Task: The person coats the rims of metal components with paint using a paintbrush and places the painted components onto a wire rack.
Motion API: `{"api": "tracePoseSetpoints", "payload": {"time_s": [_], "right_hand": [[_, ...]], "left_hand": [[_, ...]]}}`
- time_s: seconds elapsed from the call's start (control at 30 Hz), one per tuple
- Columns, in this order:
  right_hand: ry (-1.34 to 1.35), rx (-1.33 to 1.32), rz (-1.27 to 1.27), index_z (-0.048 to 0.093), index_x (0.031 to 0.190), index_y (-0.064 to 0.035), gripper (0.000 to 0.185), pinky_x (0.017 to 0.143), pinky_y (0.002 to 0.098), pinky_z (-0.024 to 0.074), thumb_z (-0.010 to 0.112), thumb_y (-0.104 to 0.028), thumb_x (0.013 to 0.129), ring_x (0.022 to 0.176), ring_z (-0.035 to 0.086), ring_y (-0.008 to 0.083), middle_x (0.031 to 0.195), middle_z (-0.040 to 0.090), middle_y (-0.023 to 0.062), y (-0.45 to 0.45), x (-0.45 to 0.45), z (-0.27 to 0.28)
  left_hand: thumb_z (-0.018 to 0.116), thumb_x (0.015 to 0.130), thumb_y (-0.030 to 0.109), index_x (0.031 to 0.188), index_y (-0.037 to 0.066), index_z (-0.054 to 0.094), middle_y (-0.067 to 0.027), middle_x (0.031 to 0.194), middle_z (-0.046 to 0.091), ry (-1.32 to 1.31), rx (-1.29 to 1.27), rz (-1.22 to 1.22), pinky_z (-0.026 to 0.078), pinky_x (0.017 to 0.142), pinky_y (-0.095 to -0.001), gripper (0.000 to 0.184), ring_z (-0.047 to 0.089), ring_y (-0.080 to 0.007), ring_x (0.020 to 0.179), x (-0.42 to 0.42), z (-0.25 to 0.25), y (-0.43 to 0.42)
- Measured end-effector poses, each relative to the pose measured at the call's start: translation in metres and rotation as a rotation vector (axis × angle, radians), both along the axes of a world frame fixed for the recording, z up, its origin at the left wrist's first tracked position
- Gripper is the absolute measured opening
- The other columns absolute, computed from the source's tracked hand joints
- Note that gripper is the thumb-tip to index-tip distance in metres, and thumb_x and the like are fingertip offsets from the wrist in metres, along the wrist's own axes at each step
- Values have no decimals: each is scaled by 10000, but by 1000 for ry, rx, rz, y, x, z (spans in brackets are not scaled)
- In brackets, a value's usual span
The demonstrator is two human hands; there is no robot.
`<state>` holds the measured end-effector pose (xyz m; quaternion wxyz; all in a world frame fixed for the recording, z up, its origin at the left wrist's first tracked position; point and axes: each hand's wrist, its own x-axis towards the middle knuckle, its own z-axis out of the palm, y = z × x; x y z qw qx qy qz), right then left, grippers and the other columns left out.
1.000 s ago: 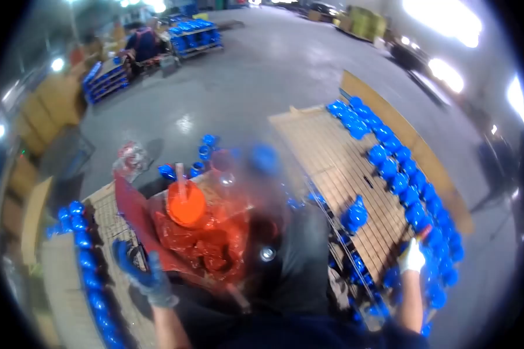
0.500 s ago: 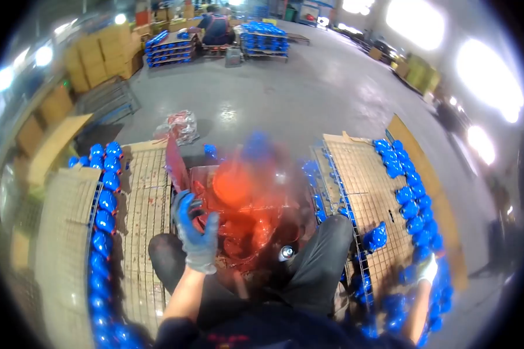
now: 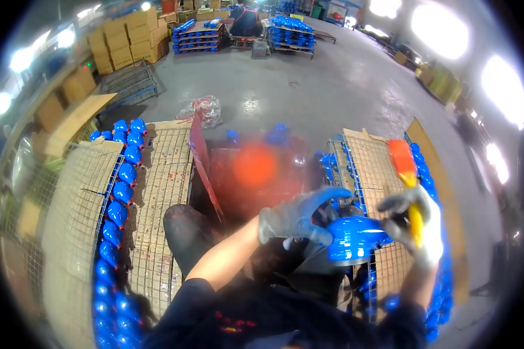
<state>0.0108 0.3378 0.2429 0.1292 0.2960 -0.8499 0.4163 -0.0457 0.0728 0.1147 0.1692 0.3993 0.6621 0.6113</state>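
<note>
My gloved left hand (image 3: pixel 300 218) reaches across to the right, its thumb and fingers spread around the near side of a glossy blue rounded part (image 3: pixel 355 238). My right hand (image 3: pixel 416 221), in a whitish glove, is closed on the yellow handle of a brush (image 3: pixel 410 174) whose red-orange head points up. The fingertips of that hand are also at the right end of the blue part. Beyond my knees is a blurred red-orange round container (image 3: pixel 255 164) in a red-stained tray area (image 3: pixel 288 183).
Rows of blue parts (image 3: pixel 116 214) line the left rack, with more (image 3: pixel 426 174) along the right rack (image 3: pixel 370 166). A red-stained upright board (image 3: pixel 202 166) stands left of centre. Crumpled plastic (image 3: pixel 206 110) lies on the floor. A person (image 3: pixel 245 22) sits between stacked racks at the back.
My left hand has moved right to the blue part. My right hand has come inward and up with the brush, now clearly visible. The blue part is off the right rack, and the view has shifted.
</note>
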Motion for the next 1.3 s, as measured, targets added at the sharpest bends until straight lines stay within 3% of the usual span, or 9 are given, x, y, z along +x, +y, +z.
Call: {"api": "tracePoseSetpoints", "payload": {"time_s": [0.13,0.27,0.33,0.37,0.47,0.63,0.77,0.9,1.3], "right_hand": [[-422,-223,295,615,1010,-24,230,805,295,545,791,-57,866,865,656,129,1041,736,94,-62,-39,-18],[-428,-459,461,594,1229,-7,283,783,277,521,659,-152,994,899,636,117,1099,721,96,-92,-84,-101],[-469,-653,311,564,1337,-17,380,716,240,480,554,-274,1058,816,604,92,1035,712,73,-104,-94,-164],[-488,-687,185,549,1397,-28,455,657,207,446,497,-355,1085,736,573,66,969,704,48,-106,-101,-199],[-703,-1064,-79,588,1382,-47,558,591,195,423,533,-491,1049,670,513,54,854,617,-14,-104,-104,-276],[-496,-1094,-92,652,1213,-52,288,649,207,428,704,-71,930,732,534,62,910,616,-15,-74,-91,-271],[-433,-838,81,678,1104,-46,220,784,236,519,714,19,896,848,646,98,987,688,17,-62,-85,-194],[-169,-89,164,675,1103,-15,369,719,345,513,677,-362,976,728,655,218,829,682,124,-62,-110,-170],[-395,192,277,661,1153,-35,430,745,378,528,586,-435,1013,786,695,278,830,689,136,-67,-103,-156]], "left_hand": [[851,717,628,1566,-19,264,-176,1469,506,-643,563,-305,390,1154,-442,1218,514,-293,1360,45,-47,2],[767,795,650,1572,35,256,-189,1486,486,-1091,866,-69,630,845,-424,1115,593,-330,1278,89,-96,-14],[674,904,600,1514,28,377,-185,1228,677,-1163,992,-13,645,712,-359,888,746,-286,894,99,-113,-28],[650,942,554,1508,39,387,-176,1114,705,-1109,882,254,615,549,-333,809,727,-295,684,102,-112,-27],[667,950,443,1468,61,429,-162,1165,668,-609,563,519,618,639,-348,686,713,-287,837,93,-107,-42],[941,694,351,1438,73,413,-138,1270,593,252,-284,1078,535,953,-382,953,626,-260,1116,86,-126,-52],[957,612,292,1374,72,458,-183,1243,600,509,-535,1109,573,869,-435,937,661,-386,1041,85,-114,-37],[944,589,316,1362,92,499,-159,1265,599,694,-718,982,604,770,-433,920,686,-365,980,90,-112,-34],[946,596,342,1370,104,534,-158,1293,600,613,-737,848,592,824,-449,909,674,-375,1033,98,-99,-33]]}}
